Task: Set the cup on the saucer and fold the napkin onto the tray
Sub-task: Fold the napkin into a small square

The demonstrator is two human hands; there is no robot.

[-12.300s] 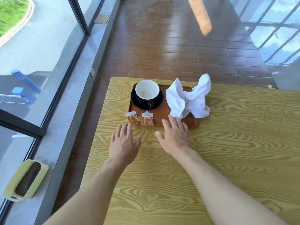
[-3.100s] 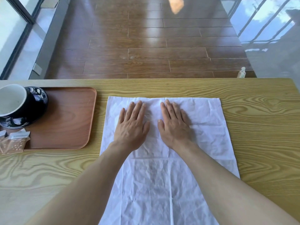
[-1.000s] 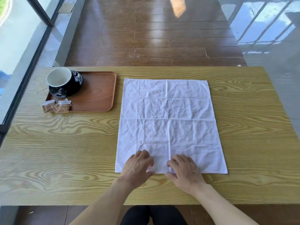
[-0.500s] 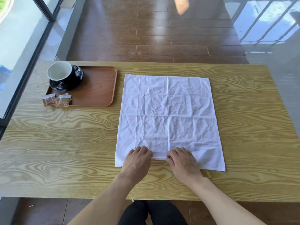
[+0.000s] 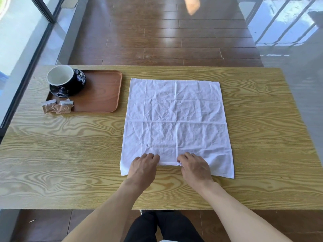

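White napkin lies spread flat on the wooden tabletop, creased in a grid, just right of the tray w/ a thin strip of wood between them. Both hands sit at its near edge, side by side. Left hand has fingers curled over the hem, near the bottom-left corner; right hand does the same a bit right of centre. Btwn them the hem is lifted and turned up a little, so each hand looks to be pinching the cloth edge, knuckles up. Thumbs are hidden under the hands, can't tell exactly how they grip.

Brown tray is at the far left of the tabletop. Black cup w/ white inside stands upright on the black saucer, in the tray's far-left corner. Sugar packets, brown w/ white tops, lie at the tray's near-left corner, one hanging over the rim onto the tabletop.

Dark wood floor beyond the tabletop, glass wall on the left. Person's dark trousers show below the near edge.
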